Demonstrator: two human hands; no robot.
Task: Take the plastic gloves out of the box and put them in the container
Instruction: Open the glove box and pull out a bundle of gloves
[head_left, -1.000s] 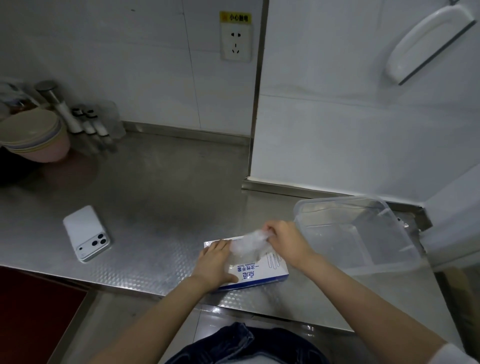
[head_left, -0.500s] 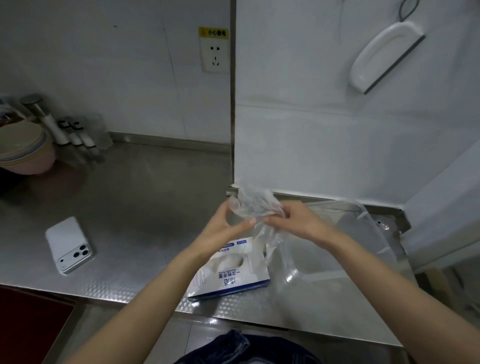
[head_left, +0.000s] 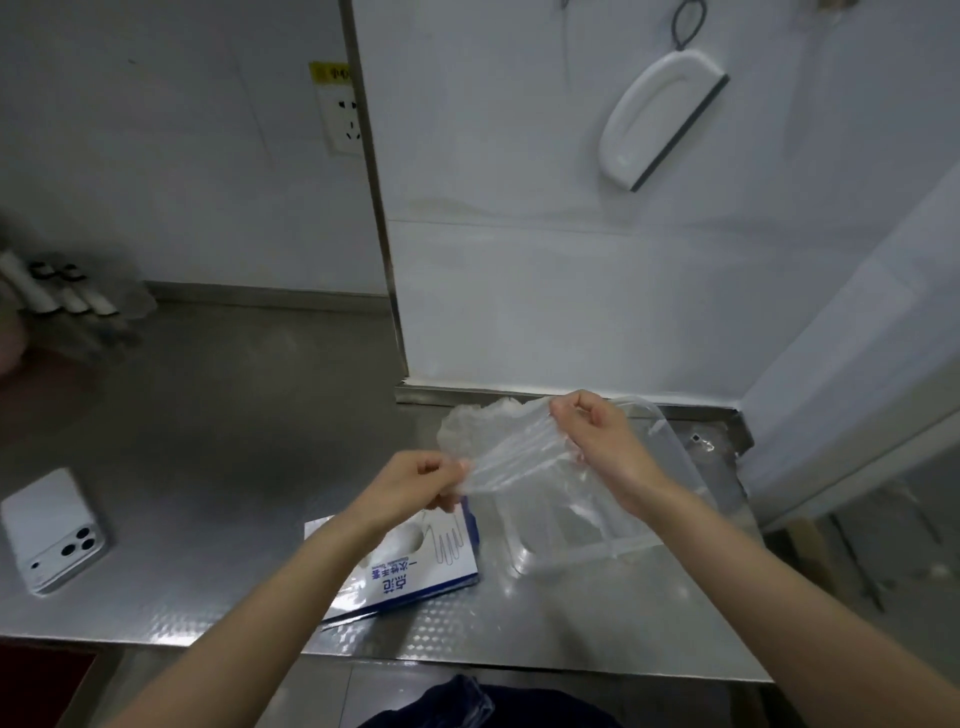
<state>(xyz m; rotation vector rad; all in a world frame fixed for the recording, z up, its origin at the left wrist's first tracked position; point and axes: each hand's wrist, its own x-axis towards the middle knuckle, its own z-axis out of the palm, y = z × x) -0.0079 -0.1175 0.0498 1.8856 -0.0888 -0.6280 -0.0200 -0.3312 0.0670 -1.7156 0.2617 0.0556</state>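
Steel counter (head_left: 234, 441), one: its near edge is being seen running left to right across the bottom of the view, and its right end is being closed off by a white panel. The far side is being bounded by a wall that steps nearer at a metal corner strip. Open steel is being left between the phone (head_left: 52, 530), one, near left, and the box (head_left: 415, 566), one, which is lying flat close to the near edge. Container (head_left: 670, 452), one, clear: it is being kept just right of the box, in the right-hand recess under the stepped wall. Plastic gloves (head_left: 498, 447): a thin clear bunch, number not countable, is being held in the air, out of the box and above the container's left side. Hands, two: the film is being pinched by the curled fingers of the left hand (head_left: 415, 483) at its near-left end and gripped by the right hand (head_left: 602, 441) at its far-right end, and is being stretched between them. Wall items: socket (head_left: 345, 122), one; white squeegee (head_left: 660, 122), one. Bottles (head_left: 67, 291), far left: blurred, so not being counted.
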